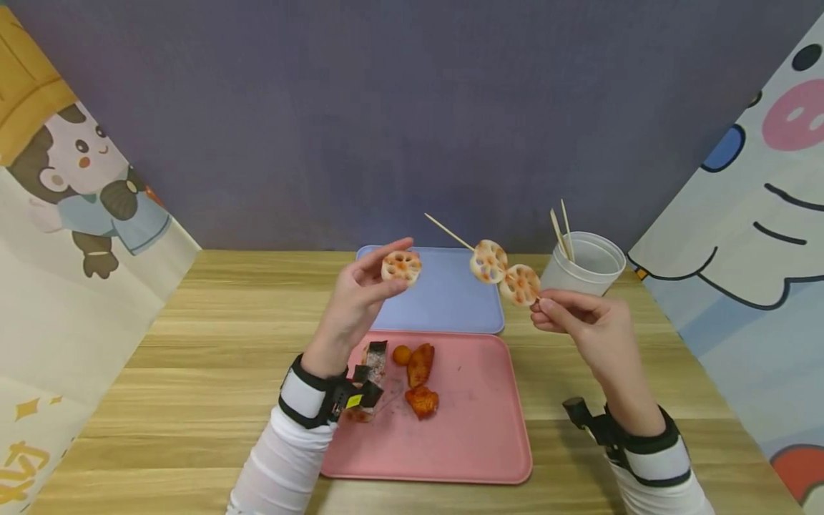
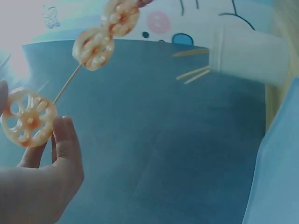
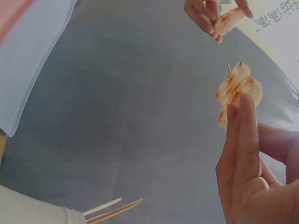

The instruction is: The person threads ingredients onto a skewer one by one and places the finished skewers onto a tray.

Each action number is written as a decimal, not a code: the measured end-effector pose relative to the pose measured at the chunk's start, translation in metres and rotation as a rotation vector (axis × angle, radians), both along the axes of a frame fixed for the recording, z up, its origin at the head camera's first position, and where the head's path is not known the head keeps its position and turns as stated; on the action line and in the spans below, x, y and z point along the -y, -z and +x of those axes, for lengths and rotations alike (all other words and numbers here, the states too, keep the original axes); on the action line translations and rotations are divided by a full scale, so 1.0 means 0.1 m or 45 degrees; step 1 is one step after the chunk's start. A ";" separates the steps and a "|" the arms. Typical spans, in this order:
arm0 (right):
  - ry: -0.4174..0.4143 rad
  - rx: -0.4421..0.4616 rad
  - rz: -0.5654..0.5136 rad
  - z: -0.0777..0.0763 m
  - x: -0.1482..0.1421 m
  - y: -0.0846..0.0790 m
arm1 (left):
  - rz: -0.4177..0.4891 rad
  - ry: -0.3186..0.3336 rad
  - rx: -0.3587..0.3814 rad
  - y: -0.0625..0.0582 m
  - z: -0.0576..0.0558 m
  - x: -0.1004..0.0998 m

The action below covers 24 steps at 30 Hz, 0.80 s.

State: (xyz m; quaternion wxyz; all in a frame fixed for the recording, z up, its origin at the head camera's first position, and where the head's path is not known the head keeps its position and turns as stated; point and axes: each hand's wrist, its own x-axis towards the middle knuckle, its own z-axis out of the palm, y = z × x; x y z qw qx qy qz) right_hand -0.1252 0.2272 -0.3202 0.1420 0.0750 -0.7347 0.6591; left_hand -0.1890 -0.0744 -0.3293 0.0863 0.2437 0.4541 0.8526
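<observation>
My left hand pinches a lotus root slice between thumb and fingers, raised over the blue tray. In my right hand is a wooden skewer, gripped near its lower end, with two lotus root slices threaded on it just beyond the fingertips. The skewer's bare tip points up and left, toward the loose slice. In the head view a gap lies between that tip and the left hand. From the left wrist view, the held slice overlaps the line of the skewer.
A pink tray in front carries several food pieces, among them an orange-brown chunk and a small orange ball. Behind it lies a blue tray. A white cup with several sticks stands at right, before a grey back panel.
</observation>
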 end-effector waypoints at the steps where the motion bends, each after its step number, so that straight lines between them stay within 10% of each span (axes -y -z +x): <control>1: 0.005 0.003 0.009 0.02 0.00 -0.01 | 0.041 0.005 0.017 -0.02 0.00 0.01; 8: 0.007 0.002 0.059 0.11 0.03 -0.04 | 0.209 0.028 0.027 -0.06 -0.02 0.07; 24: -0.123 0.001 0.097 0.15 0.13 0.01 | 0.435 -0.194 0.096 -0.08 -0.07 0.15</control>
